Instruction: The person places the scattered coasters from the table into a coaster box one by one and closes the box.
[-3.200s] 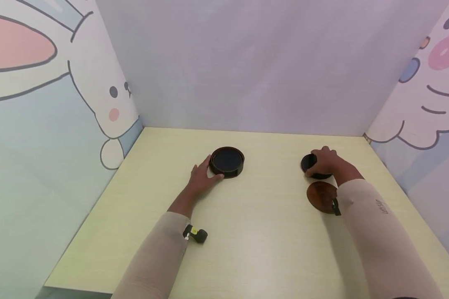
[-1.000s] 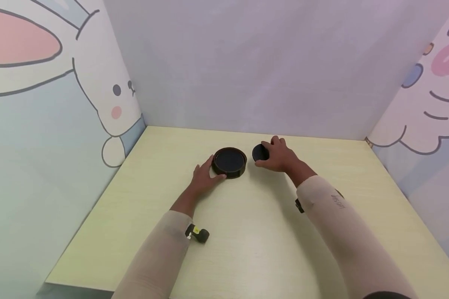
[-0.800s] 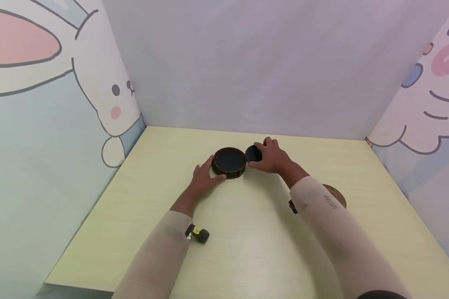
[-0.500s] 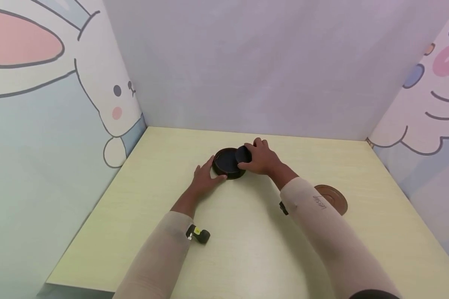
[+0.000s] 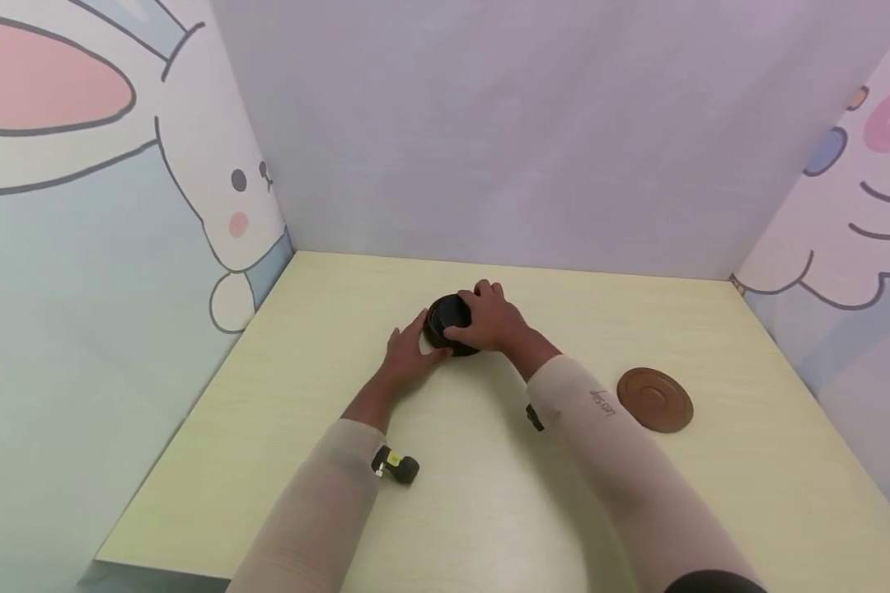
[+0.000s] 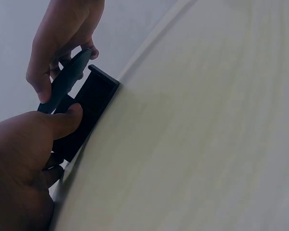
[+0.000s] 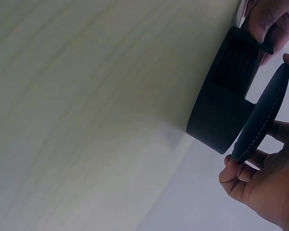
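Observation:
A round black coaster holder (image 5: 435,336) with a slot in its wall (image 7: 219,115) stands on the table. My left hand (image 5: 404,359) grips its near left side, with the thumb on the outer wall in the left wrist view. Over the holder's open top, my right hand (image 5: 492,319) pinches a round black coaster (image 5: 454,311) by its edges. Pale stitching runs along the rim of this coaster (image 7: 264,113), which is tilted above the holder. The right fingers partly cover it in the head view, and the holder's inside is mostly hidden.
A brown round disc (image 5: 654,399) with ring marks lies on the pale wooden table (image 5: 460,478) to the right, beside the right forearm. Walls with cartoon animals enclose the left and right sides; a plain wall (image 5: 489,140) stands behind.
My right hand has carried the black coaster leftward from the table's right side to above the holder. The brown disc has come into full view. My left hand has stayed at the holder.

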A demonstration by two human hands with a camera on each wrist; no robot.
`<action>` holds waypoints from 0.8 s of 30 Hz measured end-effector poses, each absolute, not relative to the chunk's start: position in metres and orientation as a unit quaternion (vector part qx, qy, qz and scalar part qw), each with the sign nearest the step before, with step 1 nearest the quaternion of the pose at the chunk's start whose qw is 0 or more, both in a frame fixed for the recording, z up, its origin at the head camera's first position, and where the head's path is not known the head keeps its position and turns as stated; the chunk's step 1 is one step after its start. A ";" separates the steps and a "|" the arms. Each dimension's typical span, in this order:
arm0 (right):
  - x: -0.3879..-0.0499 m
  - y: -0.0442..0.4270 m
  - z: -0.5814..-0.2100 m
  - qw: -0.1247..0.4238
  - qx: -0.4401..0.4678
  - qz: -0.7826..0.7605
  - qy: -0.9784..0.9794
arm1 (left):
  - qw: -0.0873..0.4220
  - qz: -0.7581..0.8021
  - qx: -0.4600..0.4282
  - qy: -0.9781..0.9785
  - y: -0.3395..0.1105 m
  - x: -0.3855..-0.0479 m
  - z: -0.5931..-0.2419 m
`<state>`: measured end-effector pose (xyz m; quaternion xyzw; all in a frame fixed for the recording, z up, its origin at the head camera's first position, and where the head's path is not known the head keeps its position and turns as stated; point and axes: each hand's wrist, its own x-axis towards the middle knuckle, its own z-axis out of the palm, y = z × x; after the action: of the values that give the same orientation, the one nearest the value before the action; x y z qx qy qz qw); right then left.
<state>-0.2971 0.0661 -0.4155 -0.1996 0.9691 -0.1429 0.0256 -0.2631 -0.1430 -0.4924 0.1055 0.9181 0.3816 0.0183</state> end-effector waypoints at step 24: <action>-0.296 0.052 -0.423 0.041 -0.193 -0.134 0.971 | 0.008 0.377 0.102 0.921 -0.140 -0.263 -0.492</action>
<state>-0.2961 0.0522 -0.4226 -0.1927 0.9713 -0.1337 0.0405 -0.2630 -0.1405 -0.4917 0.1021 0.9206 0.3769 0.0085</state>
